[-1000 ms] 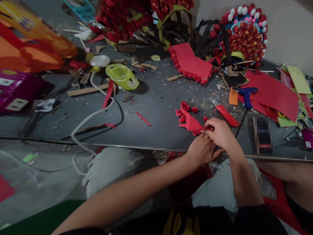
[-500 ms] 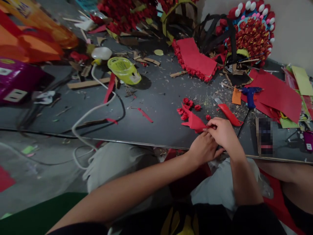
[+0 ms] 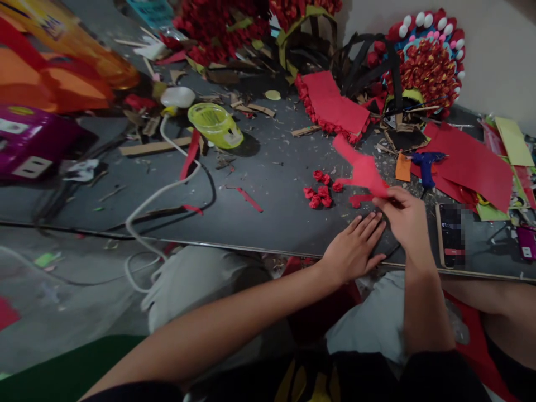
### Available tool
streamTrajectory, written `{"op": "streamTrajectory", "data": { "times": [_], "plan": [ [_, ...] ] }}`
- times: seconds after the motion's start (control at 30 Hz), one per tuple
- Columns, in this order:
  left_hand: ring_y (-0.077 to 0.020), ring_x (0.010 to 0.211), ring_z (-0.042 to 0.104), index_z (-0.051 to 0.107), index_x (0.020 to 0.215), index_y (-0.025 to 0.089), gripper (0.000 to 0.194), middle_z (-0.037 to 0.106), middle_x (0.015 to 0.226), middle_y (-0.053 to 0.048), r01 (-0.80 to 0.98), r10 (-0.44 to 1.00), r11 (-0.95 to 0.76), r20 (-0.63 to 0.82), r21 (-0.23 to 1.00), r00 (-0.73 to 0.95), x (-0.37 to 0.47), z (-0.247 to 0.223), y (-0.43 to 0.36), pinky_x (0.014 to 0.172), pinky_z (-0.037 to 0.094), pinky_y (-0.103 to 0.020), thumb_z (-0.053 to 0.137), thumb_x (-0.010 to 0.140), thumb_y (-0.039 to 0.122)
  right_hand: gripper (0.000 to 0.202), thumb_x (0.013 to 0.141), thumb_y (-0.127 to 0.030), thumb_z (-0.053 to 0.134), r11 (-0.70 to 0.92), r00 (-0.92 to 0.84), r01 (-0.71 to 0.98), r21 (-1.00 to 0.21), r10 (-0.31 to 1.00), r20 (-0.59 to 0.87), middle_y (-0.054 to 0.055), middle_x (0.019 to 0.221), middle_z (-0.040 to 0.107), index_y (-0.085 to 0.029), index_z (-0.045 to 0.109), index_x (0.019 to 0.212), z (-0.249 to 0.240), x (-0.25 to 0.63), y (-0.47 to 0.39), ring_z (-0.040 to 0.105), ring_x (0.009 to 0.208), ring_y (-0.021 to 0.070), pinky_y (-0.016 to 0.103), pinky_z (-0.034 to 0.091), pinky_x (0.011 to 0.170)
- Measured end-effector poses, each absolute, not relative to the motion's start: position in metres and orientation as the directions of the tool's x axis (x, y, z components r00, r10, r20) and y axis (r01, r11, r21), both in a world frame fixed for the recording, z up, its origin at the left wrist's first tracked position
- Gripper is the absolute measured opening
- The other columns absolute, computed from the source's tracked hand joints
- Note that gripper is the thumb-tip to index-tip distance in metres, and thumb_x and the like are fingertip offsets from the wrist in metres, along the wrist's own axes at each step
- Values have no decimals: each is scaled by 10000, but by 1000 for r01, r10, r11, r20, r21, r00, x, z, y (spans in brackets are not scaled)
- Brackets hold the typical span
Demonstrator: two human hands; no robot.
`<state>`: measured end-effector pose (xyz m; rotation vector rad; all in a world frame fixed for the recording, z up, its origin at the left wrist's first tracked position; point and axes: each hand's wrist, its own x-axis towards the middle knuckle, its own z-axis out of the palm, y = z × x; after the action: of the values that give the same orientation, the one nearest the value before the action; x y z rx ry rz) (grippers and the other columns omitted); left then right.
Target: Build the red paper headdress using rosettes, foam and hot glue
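My right hand (image 3: 405,216) pinches the lower right end of a cut piece of red paper (image 3: 365,172), its narrow strips sticking out to the left. The paper is raised over the table and slightly blurred. Fingers spread, my left hand (image 3: 355,245) lies flat near the table's front edge and holds nothing. Beyond it sit several small crumpled red paper flowers (image 3: 319,192). The red-handled cutter seen earlier is mostly hidden behind the paper and my right hand.
A blue glue gun (image 3: 427,166) rests by red sheets (image 3: 473,162) at right, with a phone (image 3: 451,237) near the front edge. Left are a yellow-green plastic container (image 3: 215,125) and a white cable (image 3: 146,198). A flower-edged red panel (image 3: 335,103) lies behind.
My right hand has lifted the red paper up and to the right, away from my left hand. My left hand has stayed in place, its fingers now fully in view.
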<state>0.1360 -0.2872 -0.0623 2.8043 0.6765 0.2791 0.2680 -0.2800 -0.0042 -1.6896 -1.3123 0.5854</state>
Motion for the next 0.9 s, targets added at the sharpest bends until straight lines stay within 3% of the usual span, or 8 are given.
{"op": "streamTrajectory", "data": {
  "times": [0.2, 0.3, 0.37, 0.43, 0.53, 0.7, 0.9],
  "plan": [
    [-247, 1406, 225, 271, 1430, 82, 640, 244, 1507, -140, 418, 467, -852, 98, 315, 879, 134, -62, -288, 1139, 239, -413, 258, 952, 507, 173, 727, -371, 691, 37, 508, 343, -939, 833, 219, -31, 714, 635, -205, 670, 769, -4, 275, -279, 579, 667, 112, 250, 481, 661],
    [-230, 1405, 235, 255, 1436, 85, 651, 273, 1494, -143, 328, 489, -743, 140, 583, 861, 131, -55, -279, 1148, 243, -430, 233, 951, 519, 212, 699, -387, 709, 102, 623, 225, -969, 750, 223, -33, 724, 639, -204, 652, 787, -4, 272, -277, 567, 628, 98, 254, 484, 639],
    [-199, 1388, 282, 210, 1456, 116, 653, 301, 1484, -131, 175, 559, -509, 169, 843, 811, 128, -45, -267, 1131, 298, -412, 110, 953, 522, 216, 695, -383, 704, 168, 695, 165, -972, 679, 236, -35, 750, 635, -213, 636, 810, -3, 270, -276, 557, 612, 85, 248, 479, 620],
    [-162, 1366, 325, 135, 1473, 127, 690, 295, 1486, -118, -28, 625, -199, 149, 980, 766, 123, -32, -253, 1065, 397, -378, -156, 916, 411, 201, 699, -375, 696, 205, 722, 137, -969, 649, 239, -40, 754, 623, -223, 622, 806, -1, 269, -276, 547, 597, 73, 237, 470, 599],
    [-187, 1355, 341, 124, 1469, 78, 824, 264, 1494, -123, -196, 658, 70, 102, 978, 746, 116, -15, -234, 1042, 425, -374, -297, 838, 400, 199, 698, -372, 698, 209, 711, 111, -972, 666, 225, -37, 770, 627, -221, 613, 796, 0, 267, -277, 556, 617, 72, 235, 474, 613],
    [-239, 1353, 348, 151, 1465, 74, 745, 284, 1486, -132, -218, 688, 18, 146, 976, 711, 107, -8, -225, 1021, 446, -402, -132, 905, 475, 254, 668, -373, 733, 177, 673, 87, -980, 715, 189, -38, 725, 640, -205, 617, 821, -1, 262, -276, 562, 600, 78, 218, 466, 569],
    [-264, 1363, 326, 182, 1453, 62, 813, 286, 1487, -137, -323, 719, 203, 83, 924, 690, 105, -9, -223, 1041, 430, -418, -89, 879, 570, 241, 707, -400, 709, 92, 576, 109, -990, 805, 139, -35, 704, 644, -206, 628, 825, -3, 259, -279, 560, 593, 84, 215, 456, 547]
  ]
}}
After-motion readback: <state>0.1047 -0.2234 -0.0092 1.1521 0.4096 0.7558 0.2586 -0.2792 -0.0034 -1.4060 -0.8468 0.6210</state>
